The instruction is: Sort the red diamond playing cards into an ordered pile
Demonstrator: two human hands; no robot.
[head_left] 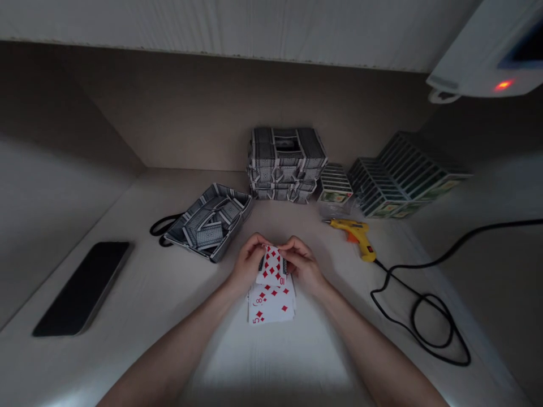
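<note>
Both my left hand point(247, 264) and my right hand point(306, 268) are pinching the ten of diamonds point(272, 268), curled nearly closed; I'm holding it over the far end of the face-up card pile point(274, 310).

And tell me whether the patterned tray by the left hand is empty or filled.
The patterned tray isn't empty: several patterned card pieces show through its open top.
</note>
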